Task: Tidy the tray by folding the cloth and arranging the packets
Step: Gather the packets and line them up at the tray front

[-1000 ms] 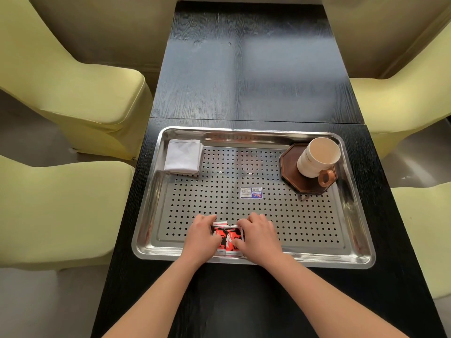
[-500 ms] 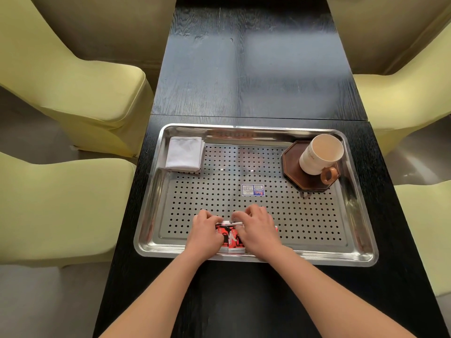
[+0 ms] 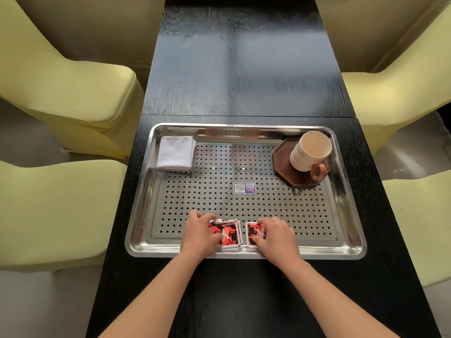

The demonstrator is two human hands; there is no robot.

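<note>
The packets (image 3: 229,234) lay flat at the near edge of the tray (image 3: 346,250), split into two small lots with a narrow gap between them, apparently so they could be set side by side in a row. The left hand (image 3: 199,236) rested on the larger lot, fingers curled and pressed down on its left side to keep it from sliding on the smooth metal. The right hand (image 3: 275,236) covered most of the other packet (image 3: 253,231), fingertips together on top of it; whether it pinched an edge could not be told. The cloth (image 3: 175,153) sat folded in the far left corner, out of the way, so that step looked done. A cup (image 3: 311,151) stood on a coaster (image 3: 283,164) in the far right corner.
</note>
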